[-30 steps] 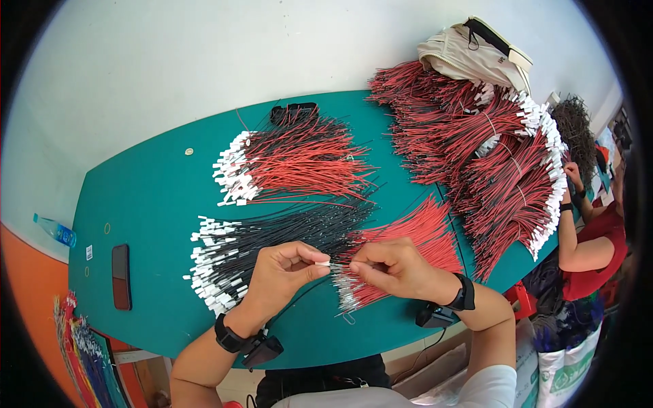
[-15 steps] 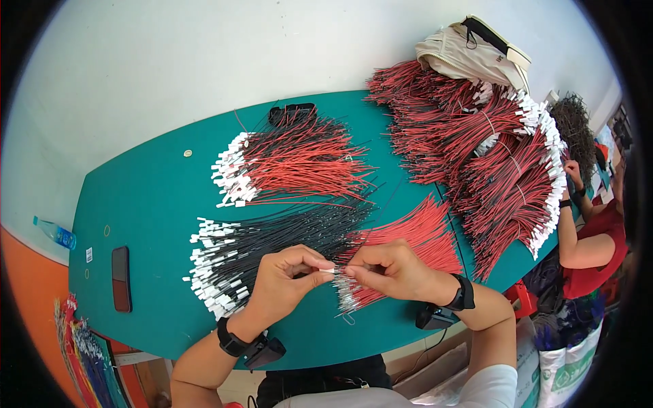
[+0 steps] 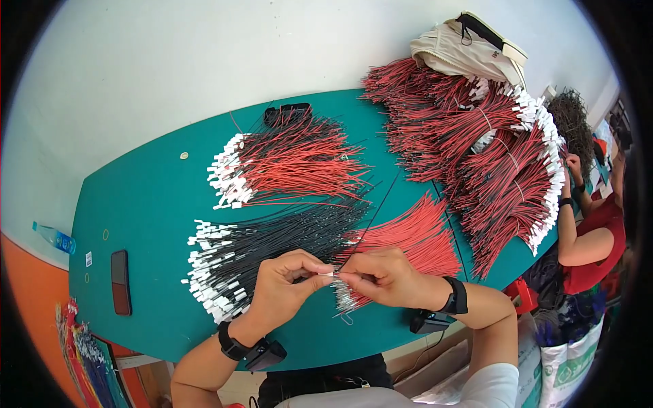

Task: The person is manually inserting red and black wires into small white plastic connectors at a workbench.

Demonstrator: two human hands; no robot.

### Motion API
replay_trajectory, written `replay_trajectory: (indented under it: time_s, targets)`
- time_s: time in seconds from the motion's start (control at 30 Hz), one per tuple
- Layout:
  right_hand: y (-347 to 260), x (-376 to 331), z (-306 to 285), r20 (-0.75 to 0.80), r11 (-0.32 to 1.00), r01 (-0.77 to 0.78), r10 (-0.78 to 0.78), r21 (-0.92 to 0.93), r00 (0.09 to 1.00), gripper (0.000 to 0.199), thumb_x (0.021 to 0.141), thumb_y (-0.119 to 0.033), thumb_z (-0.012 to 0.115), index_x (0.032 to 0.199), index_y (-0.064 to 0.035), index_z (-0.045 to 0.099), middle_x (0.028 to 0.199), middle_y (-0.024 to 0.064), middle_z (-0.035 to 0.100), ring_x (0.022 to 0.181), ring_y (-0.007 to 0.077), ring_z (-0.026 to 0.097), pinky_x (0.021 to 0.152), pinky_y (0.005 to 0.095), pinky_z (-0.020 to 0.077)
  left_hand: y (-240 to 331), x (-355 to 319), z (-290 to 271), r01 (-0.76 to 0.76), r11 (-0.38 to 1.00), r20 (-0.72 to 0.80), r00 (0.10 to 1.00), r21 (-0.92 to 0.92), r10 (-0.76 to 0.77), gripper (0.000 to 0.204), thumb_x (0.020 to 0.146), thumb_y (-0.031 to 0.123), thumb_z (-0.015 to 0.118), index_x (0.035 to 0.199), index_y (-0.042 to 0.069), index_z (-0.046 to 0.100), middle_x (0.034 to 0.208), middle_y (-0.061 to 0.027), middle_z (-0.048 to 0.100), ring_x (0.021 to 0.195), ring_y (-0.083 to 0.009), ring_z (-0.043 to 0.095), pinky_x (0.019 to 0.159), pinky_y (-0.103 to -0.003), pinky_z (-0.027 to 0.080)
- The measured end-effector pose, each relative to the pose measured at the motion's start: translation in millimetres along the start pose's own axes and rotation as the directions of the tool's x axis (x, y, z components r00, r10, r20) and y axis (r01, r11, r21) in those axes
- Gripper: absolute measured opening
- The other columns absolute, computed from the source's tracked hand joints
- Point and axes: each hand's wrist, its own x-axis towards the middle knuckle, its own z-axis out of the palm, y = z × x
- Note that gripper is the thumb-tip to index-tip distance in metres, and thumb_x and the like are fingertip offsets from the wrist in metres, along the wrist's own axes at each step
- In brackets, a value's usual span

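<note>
Progress, as you judge it?

"Partway, I'd say. The far-left pile of red-and-black leads [image 3: 299, 166] looks done, and so do the tied bundles [image 3: 476, 160] at far right. The near-left pile of black leads [image 3: 292, 231] shows white ends without red, and loose red wires [image 3: 418, 238] lie right of it, so plenty seems left."

"And your grip?"

"My left hand [image 3: 289, 282] has thumb and forefinger closed on a white connector [image 3: 330, 274], above the red wires' left end. My right hand [image 3: 388, 277] is pinched at its right end; I can't tell on what."

"Pointing which way?"

"Its long axis runs roughly left to right; a black wire [image 3: 377, 209] slants away far-right."
</note>
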Motion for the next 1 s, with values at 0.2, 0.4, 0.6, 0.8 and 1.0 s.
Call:
replay_trajectory:
  time_s: [0.2, 0.4, 0.6, 0.8, 1.0]
  targets:
    - [4, 0, 0, 0.012, 0.999, 0.023, -0.022, -0.030, 1.000, 0.005, 0.084, -0.003, 0.068, 0.089, -0.0027, 0.066, 0.067, 0.0083, 0.061, 0.056, 0.0222, 0.059, 0.051, 0.0310, 0.0447, 1, 2, -1, -0.022, 0.999, 0.006, 1.000, 0.047, 0.022, 0.013, 0.082, -0.012, 0.067, 0.093, -0.006, 0.068, 0.095, -0.0113, 0.066, 0.086, -0.0140, 0.065, 0.077, -0.026, 0.055]
    - [10, 5, -13, -0.123, 0.981, 0.133, -0.151, -0.142, 0.981, 0.007, 0.084, -0.006, 0.068, 0.087, -0.0030, 0.062, 0.073, 0.0111, 0.061, 0.066, 0.0284, 0.060, 0.058, 0.0380, 0.0466, 16, 7, -7, -0.026, 1.000, -0.098, 0.995, -0.002, 0.026, 0.012, 0.082, -0.010, 0.069, 0.092, -0.003, 0.068, 0.094, -0.0088, 0.067, 0.086, -0.0126, 0.065, 0.079, -0.025, 0.053]
    - [-9, 15, -45, -0.369, 0.844, 0.155, -0.380, -0.514, 0.848, 0.014, 0.080, -0.005, 0.071, 0.094, -0.0062, 0.067, 0.082, 0.0075, 0.064, 0.077, 0.0251, 0.061, 0.066, 0.0347, 0.0489, 55, 48, -38, -0.192, 0.914, -0.266, 0.917, 0.358, 0.297, 0.008, 0.082, 0.001, 0.073, 0.089, -0.001, 0.069, 0.086, -0.0017, 0.066, 0.077, -0.0072, 0.059, 0.071, -0.022, 0.048]
    - [5, 4, -49, 0.141, 0.880, 0.146, -0.092, -0.452, 0.986, 0.015, 0.081, -0.009, 0.069, 0.094, -0.0064, 0.062, 0.088, 0.0086, 0.060, 0.084, 0.0289, 0.059, 0.069, 0.0381, 0.0489, 55, 96, -104, 0.004, 0.763, -0.417, 0.839, 0.646, 0.349, 0.012, 0.078, 0.007, 0.076, 0.089, 0.002, 0.072, 0.078, 0.0002, 0.063, 0.067, -0.0082, 0.051, 0.060, -0.024, 0.040]
    - [23, 0, -28, 0.291, 0.887, 0.120, 0.016, -0.446, 0.956, 0.011, 0.083, -0.011, 0.063, 0.092, -0.0048, 0.060, 0.087, 0.0132, 0.060, 0.088, 0.0337, 0.061, 0.070, 0.0448, 0.0497, 32, 95, -140, 0.022, 0.476, -0.291, 0.816, 0.879, 0.499, 0.018, 0.078, 0.008, 0.075, 0.096, 0.006, 0.073, 0.072, 0.0030, 0.056, 0.065, -0.0079, 0.042, 0.059, -0.025, 0.036]
